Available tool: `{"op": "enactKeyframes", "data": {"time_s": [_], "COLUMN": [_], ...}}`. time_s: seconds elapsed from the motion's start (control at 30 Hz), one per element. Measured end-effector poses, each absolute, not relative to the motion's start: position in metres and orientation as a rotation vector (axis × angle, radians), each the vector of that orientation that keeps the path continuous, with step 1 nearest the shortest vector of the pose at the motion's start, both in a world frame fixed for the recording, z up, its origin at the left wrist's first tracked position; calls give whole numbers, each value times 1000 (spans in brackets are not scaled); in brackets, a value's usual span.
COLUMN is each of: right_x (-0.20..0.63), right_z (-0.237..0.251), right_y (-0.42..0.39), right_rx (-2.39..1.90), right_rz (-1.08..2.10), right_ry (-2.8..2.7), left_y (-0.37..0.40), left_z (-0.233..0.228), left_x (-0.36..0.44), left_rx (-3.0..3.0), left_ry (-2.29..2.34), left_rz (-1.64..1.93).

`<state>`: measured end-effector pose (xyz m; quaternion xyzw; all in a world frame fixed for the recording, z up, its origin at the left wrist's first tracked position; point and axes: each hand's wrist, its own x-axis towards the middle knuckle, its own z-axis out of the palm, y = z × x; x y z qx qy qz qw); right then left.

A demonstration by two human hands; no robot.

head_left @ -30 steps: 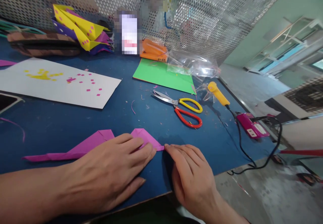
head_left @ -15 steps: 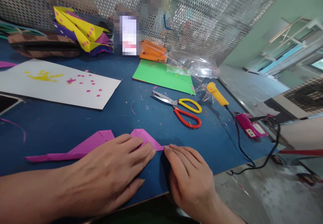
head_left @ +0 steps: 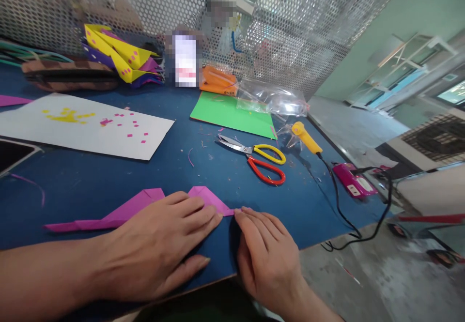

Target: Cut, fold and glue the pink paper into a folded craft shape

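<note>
fingers flat on folded purple paper [head_left: 119,211] at the near edge of the blue table [head_left: 90,176].
my left hand [head_left: 160,249] lies palm down with fingers spread, pressing the paper's right half; my right hand [head_left: 267,259] rests just beside it, fingers together, tips touching the paper's right corner. the paper's long axis runs left to right, its narrow tip pointing left. scissors [head_left: 254,155] lie farther back.

Bright daylight, probably from right; edges warped, soft shadows.
</note>
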<state>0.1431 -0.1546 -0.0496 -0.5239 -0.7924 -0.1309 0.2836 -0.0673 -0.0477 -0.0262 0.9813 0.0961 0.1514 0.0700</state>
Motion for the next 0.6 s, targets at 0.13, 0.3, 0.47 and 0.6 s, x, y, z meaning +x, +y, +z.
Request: {"op": "enactKeyframes", "data": {"time_s": [0.13, 0.3, 0.47, 0.6], "right_x": [144, 144, 144, 145], "right_z": [-51, -51, -52, -54], "right_y": [-154, -153, -154, -157], "right_rx": [-1396, -1393, -1389, -1392], "right_rz": [-321, -293, -284, -261], "right_ry": [-2085, -2064, -2049, -2022], "left_y": [-47, -51, -53, -53], "left_z": [-26, -22, -21, -21], "left_x": [-67, -66, -65, -66], "left_rx": [2925, 2892, 2910, 2923], "left_ry": [321, 319, 338, 355], "left_rz": [466, 497, 493, 465]}}
